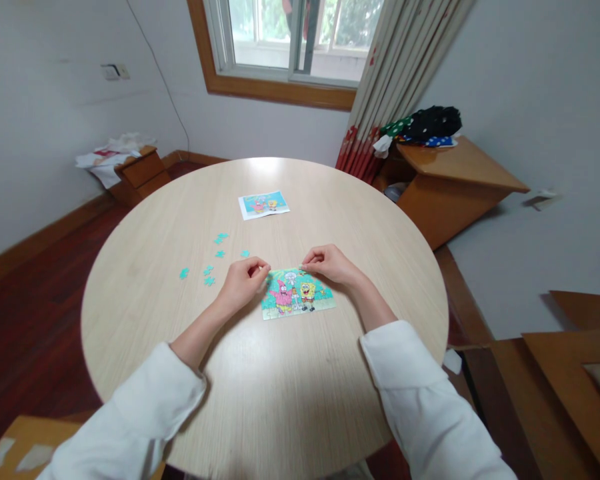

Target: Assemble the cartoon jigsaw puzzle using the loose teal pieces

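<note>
A mostly assembled jigsaw puzzle [296, 293] with cartoon figures on a teal background lies flat on the round table [280, 387]. My left hand [244, 279] is closed in a pinch, its fingertips at the puzzle's upper left corner. At the upper edge, further right, the fingertips of my right hand [333, 263] are also pinched together. What sits between the fingers of either hand is too small or hidden to make out. Several loose teal jigsaw pieces [209, 281] are scattered left of my left hand, and one jigsaw piece [245, 253] lies just beyond it.
A printed reference picture [265, 205] of the same cartoon lies farther back on the table. Behind the table are a window [295, 40] and a curtain [395, 67]. A tilted wooden cabinet [445, 173] with cloths on it stands at the right, a small drawer unit [143, 175] at the left.
</note>
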Available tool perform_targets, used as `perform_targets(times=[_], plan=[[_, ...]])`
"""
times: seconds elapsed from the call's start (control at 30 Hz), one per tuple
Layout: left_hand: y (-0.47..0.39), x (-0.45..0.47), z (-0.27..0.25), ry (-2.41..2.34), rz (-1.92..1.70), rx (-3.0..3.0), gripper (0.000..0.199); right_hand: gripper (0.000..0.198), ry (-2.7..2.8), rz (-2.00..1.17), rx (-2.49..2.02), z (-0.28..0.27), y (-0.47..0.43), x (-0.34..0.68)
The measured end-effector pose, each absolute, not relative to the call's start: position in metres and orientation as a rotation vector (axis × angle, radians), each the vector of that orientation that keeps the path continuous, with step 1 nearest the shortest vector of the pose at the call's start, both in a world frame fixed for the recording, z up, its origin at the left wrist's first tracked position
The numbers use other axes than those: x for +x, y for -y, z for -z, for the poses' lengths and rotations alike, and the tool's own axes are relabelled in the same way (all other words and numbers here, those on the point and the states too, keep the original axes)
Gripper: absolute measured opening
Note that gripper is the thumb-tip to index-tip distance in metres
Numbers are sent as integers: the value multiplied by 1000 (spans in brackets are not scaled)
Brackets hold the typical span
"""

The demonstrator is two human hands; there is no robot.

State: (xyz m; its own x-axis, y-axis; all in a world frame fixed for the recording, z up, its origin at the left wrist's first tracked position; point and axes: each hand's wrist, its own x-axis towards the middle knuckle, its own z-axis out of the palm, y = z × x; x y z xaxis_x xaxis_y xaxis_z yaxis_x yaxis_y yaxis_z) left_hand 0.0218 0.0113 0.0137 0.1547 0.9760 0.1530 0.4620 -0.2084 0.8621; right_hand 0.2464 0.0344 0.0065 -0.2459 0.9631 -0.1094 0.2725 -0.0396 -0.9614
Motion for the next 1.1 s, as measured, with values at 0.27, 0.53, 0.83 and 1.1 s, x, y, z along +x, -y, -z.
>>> perform_targets(times=[0.27, 0.53, 0.83, 1.1], plan=[[-12, 22, -11, -1368, -964, 1785, 21, 20, 1624, -1328, -1342, -8, -35, 244], [-11, 22, -13, -1375, -943, 1801, 21, 14, 1841, -1097, -1438, -10, -35, 243], [-12, 22, -15, -1375, -956, 1799, 21, 2, 1986, -894, -1508, -14, -37, 239], [-18, 16, -14, -1415, -996, 1806, 22, 12, 1771, -1086, -1377, -7, -40, 243]])
